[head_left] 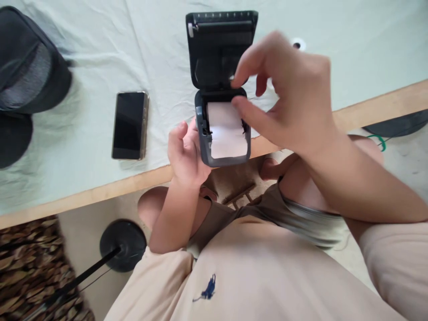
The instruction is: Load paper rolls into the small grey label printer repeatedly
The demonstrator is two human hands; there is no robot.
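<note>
Printer (220,133): at worktop (100,189) edge, lid up, exposing paper roll (225,129).
Left hand (185,154): fingers clasp the printer's side, steadying it.
Right hand (287,96): fingers apart, thumb touching roll.
Phone (129,125): lying left.

- printer (214,58) between the fingers: dark matt plastic, smooth lid
- paper roll (227,131) just under the right hand (287,98) fingertips: white paper, smooth, matt
- phone (129,125) left of the left hand (185,154): glossy black glass, shiny metal edge
- table cover (83,67) beyond the fingers: pale cloth, creased, matt
- table edge (100,191) near the left fingers: bare light wood, smooth
</note>
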